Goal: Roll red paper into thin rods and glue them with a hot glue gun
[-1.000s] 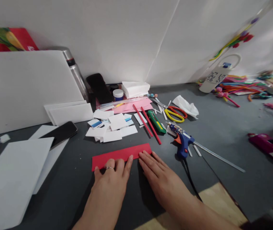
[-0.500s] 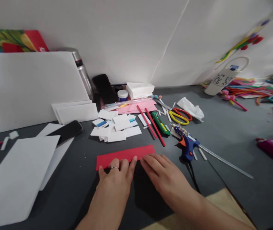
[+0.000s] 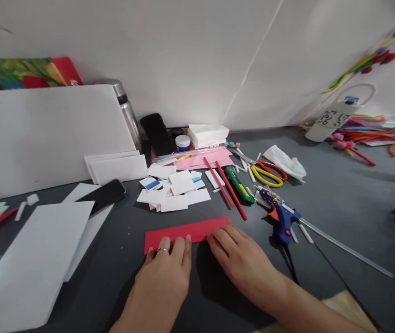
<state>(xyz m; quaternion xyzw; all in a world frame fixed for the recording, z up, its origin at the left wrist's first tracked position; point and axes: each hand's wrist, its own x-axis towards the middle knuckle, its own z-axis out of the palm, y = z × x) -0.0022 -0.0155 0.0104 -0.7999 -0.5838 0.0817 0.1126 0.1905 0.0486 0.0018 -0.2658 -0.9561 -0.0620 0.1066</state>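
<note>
A flat red strip (image 3: 183,230) lies on the dark table in front of me. My left hand (image 3: 168,268), with a ring on one finger, presses its fingertips on the strip's near edge, left of its middle. At the right end, the fingers of my right hand (image 3: 237,254) rest close together on the same near edge. Beyond the strip are white card pieces (image 3: 174,203), two red sticks (image 3: 231,189) and a green cutter (image 3: 239,184).
A blue glue gun (image 3: 284,222) with a clear stick lies at the right. Behind it are yellow and red-handled scissors (image 3: 267,175). White boards (image 3: 34,259) and a black phone (image 3: 105,196) lie at the left. A white bottle (image 3: 331,120) stands at the back right.
The view has shifted, so the objects appear a little lower and mostly farther right. My left fingers have moved slightly left along the strip, widening the gap to my right hand.
</note>
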